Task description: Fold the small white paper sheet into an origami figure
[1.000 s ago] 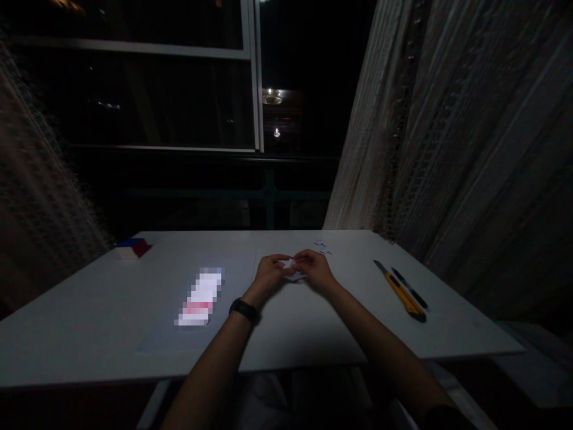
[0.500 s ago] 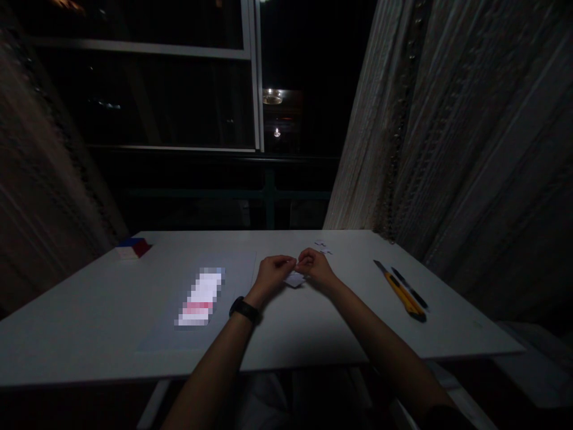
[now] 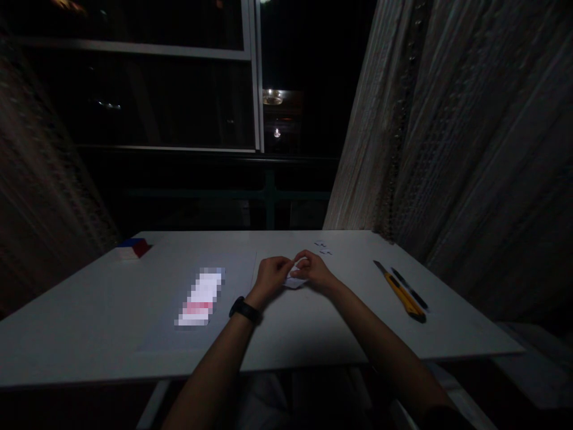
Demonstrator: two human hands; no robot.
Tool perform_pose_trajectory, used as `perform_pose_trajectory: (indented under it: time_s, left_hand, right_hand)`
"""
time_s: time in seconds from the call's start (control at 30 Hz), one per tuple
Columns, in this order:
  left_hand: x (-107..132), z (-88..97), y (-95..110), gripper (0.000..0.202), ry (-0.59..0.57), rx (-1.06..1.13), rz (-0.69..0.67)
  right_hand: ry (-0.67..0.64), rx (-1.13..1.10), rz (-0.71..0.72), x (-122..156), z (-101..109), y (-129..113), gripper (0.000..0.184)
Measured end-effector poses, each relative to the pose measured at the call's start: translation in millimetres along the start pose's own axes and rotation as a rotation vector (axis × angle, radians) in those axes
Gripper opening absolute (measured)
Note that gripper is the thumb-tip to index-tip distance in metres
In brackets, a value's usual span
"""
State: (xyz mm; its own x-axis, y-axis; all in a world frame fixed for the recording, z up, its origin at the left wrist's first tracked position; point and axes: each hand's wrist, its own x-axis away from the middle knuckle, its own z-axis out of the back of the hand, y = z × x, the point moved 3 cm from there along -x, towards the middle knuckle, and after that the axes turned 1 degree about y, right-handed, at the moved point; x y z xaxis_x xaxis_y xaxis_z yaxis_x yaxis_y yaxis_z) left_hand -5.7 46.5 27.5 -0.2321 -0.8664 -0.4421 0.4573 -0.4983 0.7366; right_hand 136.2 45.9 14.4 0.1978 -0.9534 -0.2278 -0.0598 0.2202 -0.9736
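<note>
A small folded white paper piece [image 3: 294, 283] is located near the middle of the white, flat-topped table [image 3: 313, 340], between the two bare hands. Its lower part is exposed below the fingers; its upper part is largely covered by them. Whether its underside is in contact with the tabletop cannot be determined.

The left hand [image 3: 273, 276] is placed at the left side of the paper piece, with thumb and fingers drawn together on its upper edge. A black wristband, possibly a watch [image 3: 244, 310], is worn on the left wrist. The right hand [image 3: 314, 270] is placed at the opposite side. Its index finger is arched, and a narrow gap is left between finger and thumb, in which the paper is seen (whether it is pinched there cannot be told).

Two small white scraps with dark marks [image 3: 326, 251] are positioned just beyond the right hand. To the right, a yellow and black utility knife [image 3: 401, 292] is laid with its blade pointed away from the person; a slim black pen [image 3: 409, 289] is set beside it. To the left, a bright, pixelated rectangular panel [image 3: 200, 297] is laid on a large white paper sheet [image 3: 239, 269]. A blue, red and white block [image 3: 133, 249] is stationed near the far left corner.
</note>
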Motion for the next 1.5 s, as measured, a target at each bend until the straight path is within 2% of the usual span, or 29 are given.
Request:
perform_pose_trajectory:
  time_s: [0.2, 0.53, 0.93, 1.17, 1.33, 1.5]
  left_hand:
    - [1, 0.0, 3, 0.029, -0.004, 0.019, -0.05]
    - [4, 1.5, 12, 0.021, -0.1, -0.027, -0.224]
    - [3, -2.7, 9, 0.019, -0.132, 0.002, -0.078]
    - [4, -0.9, 8, 0.017, -0.085, -0.048, -0.146]
    - [4, -2.8, 7, 0.015, -0.097, -0.055, -0.181]
    - [5, -4.2, 9, 0.018, -0.103, 0.003, -0.128]
  right_hand:
    - [-0.01, 0.0, 0.008, 0, 1, -1, 0.044]
    - [-0.051, -0.038, -0.064, 1, 3, 0, 0.047]
    - [-0.061, -0.057, -0.138, -1, 5, 6, 0.045]
    - [0.009, -0.045, -0.075, -3, 4, 6, 0.04]
    - [0.036, -0.023, -0.103, -4, 6, 5, 0.04]
    - [0.038, 0.013, -0.116, -3, 9, 2, 0.037]
